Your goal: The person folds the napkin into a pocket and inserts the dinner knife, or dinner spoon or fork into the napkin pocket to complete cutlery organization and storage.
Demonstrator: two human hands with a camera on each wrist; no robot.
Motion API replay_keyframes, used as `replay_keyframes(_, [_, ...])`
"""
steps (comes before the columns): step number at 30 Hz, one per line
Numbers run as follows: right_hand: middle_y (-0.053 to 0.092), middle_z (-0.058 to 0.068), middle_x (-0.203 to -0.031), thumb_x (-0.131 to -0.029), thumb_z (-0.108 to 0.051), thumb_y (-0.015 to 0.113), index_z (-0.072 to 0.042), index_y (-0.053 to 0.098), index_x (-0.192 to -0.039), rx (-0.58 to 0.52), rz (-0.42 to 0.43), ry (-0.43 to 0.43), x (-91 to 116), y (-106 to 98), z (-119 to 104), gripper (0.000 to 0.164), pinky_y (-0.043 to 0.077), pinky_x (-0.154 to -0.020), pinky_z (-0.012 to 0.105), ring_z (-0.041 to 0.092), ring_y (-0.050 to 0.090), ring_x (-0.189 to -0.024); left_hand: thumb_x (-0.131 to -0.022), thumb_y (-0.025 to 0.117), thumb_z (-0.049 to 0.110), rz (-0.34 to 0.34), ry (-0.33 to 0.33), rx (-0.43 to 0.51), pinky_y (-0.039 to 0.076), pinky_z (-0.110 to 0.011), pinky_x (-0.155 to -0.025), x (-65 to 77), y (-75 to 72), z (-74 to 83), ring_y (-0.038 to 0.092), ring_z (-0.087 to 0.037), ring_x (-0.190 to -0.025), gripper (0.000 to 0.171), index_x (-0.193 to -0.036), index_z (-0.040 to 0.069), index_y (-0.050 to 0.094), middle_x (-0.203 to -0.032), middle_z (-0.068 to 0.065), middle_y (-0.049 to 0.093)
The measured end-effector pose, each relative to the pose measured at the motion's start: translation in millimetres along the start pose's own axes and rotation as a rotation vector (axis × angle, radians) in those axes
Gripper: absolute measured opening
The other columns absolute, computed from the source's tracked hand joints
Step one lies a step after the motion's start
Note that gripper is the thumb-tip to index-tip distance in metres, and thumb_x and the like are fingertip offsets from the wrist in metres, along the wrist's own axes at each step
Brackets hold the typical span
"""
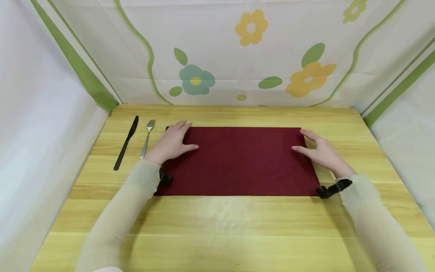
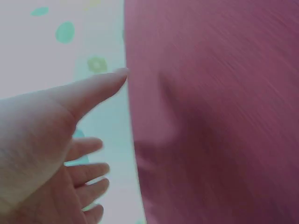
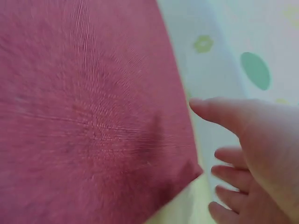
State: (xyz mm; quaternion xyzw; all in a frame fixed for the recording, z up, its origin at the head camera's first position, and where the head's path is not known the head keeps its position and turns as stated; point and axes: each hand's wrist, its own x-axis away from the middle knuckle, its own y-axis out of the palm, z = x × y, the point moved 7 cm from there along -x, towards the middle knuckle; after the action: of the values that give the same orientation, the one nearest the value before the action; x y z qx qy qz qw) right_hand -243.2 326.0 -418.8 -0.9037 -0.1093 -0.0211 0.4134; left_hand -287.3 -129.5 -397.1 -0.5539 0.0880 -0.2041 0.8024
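A dark red rectangular cloth [image 1: 238, 162] lies flat on the wooden table, its long side running left to right. My left hand [image 1: 171, 143] is over its left end, fingers loosely extended and the thumb apart. At the right edge is my right hand [image 1: 321, 151], with thumb and fingers spread apart. In the left wrist view the left hand [image 2: 42, 154] has nothing between thumb and fingers; the right wrist view shows the same for the right hand [image 3: 261, 154], near a corner of the cloth [image 3: 93, 116]. Whether either hand touches the cloth, I cannot tell.
Left of the cloth lie a fork [image 1: 147, 138] and, farther left, a black knife [image 1: 126, 143]. The wooden table [image 1: 217, 226] extends in front of the cloth. White curtains [image 1: 217, 45] with printed flowers and green stripes close off the back and sides.
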Motion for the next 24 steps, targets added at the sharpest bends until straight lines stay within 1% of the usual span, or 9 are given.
replay_keyframes(2, [0.029,0.025,-0.161,-0.095,-0.044,0.073,0.0,0.032,-0.158,-0.044,0.053,0.03,15,-7,3,0.088,0.031,-0.111,0.062,0.05,0.028,-0.144,-0.092,0.075,0.046,0.033,0.044,0.032,0.018,-0.051,-0.12,-11.1,-1.8,17.5,0.023,-0.037,-0.15,0.089,-0.158,0.004,0.033,-0.163,-0.02,0.027])
replay_keyframes(4, [0.037,0.025,-0.156,-0.093,-0.045,0.075,0.001,0.036,-0.156,-0.067,0.095,0.064,31,-12,7,0.087,0.041,-0.106,0.056,0.051,0.039,-0.137,-0.093,0.076,0.043,0.064,0.094,0.066,0.022,-0.049,-0.12,-22.7,-1.1,34.8,0.025,-0.035,-0.149,0.086,-0.158,0.006,0.035,-0.162,-0.016,0.03])
replay_keyframes(7, [0.05,0.026,-0.146,-0.092,-0.044,0.076,0.003,0.043,-0.152,-0.064,0.15,0.091,54,-18,14,0.082,0.054,-0.092,0.031,0.046,0.053,-0.127,-0.093,0.077,0.041,0.1,0.163,0.115,0.026,-0.046,-0.119,-40.7,3.0,62.2,0.03,-0.031,-0.147,0.081,-0.157,0.008,0.039,-0.16,-0.012,0.036])
replay_keyframes(9, [0.058,0.026,-0.138,-0.092,-0.043,0.077,0.004,0.05,-0.147,-0.045,0.181,0.105,68,-21,18,0.077,0.054,-0.077,0.018,0.032,0.065,-0.115,-0.093,0.076,0.04,0.11,0.201,0.149,0.028,-0.044,-0.118,-52.2,8.2,80.4,0.033,-0.029,-0.146,0.078,-0.156,0.009,0.041,-0.158,-0.01,0.04])
replay_keyframes(11, [0.064,0.026,-0.128,-0.092,-0.041,0.078,0.005,0.055,-0.142,-0.036,0.2,0.109,81,-21,22,0.071,0.049,-0.069,0.011,0.013,0.069,-0.1,-0.094,0.076,0.039,0.1,0.226,0.178,0.029,-0.042,-0.117,-63.1,14.9,98.8,0.035,-0.026,-0.145,0.076,-0.156,0.011,0.042,-0.157,-0.007,0.042])
replay_keyframes(13, [0.068,0.025,-0.12,-0.091,-0.038,0.079,0.005,0.059,-0.137,-0.035,0.21,0.115,92,-20,26,0.066,0.05,-0.067,0.012,-0.003,0.065,-0.089,-0.094,0.075,0.039,0.078,0.237,0.21,0.031,-0.041,-0.116,-72.7,22.5,116.4,0.036,-0.024,-0.144,0.074,-0.156,0.013,0.043,-0.156,-0.005,0.043])
replay_keyframes(15, [0.071,0.023,-0.113,-0.09,-0.036,0.08,0.006,0.062,-0.133,-0.04,0.212,0.12,102,-17,28,0.063,0.051,-0.066,0.013,-0.01,0.063,-0.083,-0.095,0.075,0.039,0.051,0.237,0.232,0.032,-0.039,-0.116,-80.8,30.9,132.5,0.035,-0.022,-0.145,0.073,-0.156,0.015,0.042,-0.156,-0.003,0.043])
replay_keyframes(19, [0.073,0.019,-0.106,-0.089,-0.035,0.082,0.004,0.066,-0.128,-0.033,0.215,0.138,117,-11,30,0.057,0.05,-0.066,0.013,-0.004,0.067,-0.08,-0.095,0.073,0.041,0.03,0.24,0.278,0.033,-0.034,-0.115,-91.2,50.3,162.2,0.036,-0.017,-0.144,0.072,-0.156,0.017,0.042,-0.156,0.0,0.043])
replay_keyframes(24, [0.075,0.011,-0.099,-0.088,-0.036,0.083,0.002,0.069,-0.123,-0.022,0.215,0.169,129,-7,31,0.054,0.049,-0.066,0.014,0.0,0.068,-0.078,-0.094,0.072,0.046,-0.005,0.273,0.332,0.034,-0.03,-0.113,-94.6,78.6,195.0,0.039,-0.014,-0.141,0.073,-0.156,0.02,0.043,-0.154,0.003,0.045])
